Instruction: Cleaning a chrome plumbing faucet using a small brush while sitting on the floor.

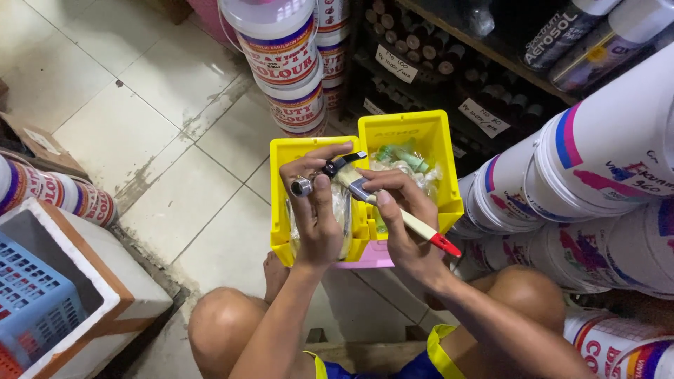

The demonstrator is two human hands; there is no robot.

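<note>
My left hand's fingers are curled around a small metal fitting and a dark clip-like piece, while my right hand grips a paintbrush by its pale handle, red tip pointing away to the right and bristles meeting the piece in my left hand. I hold both just above two yellow bins standing side by side on the tiled floor, with bagged green fittings in the right bin. Paint tubs are stacked near behind them.
</note>
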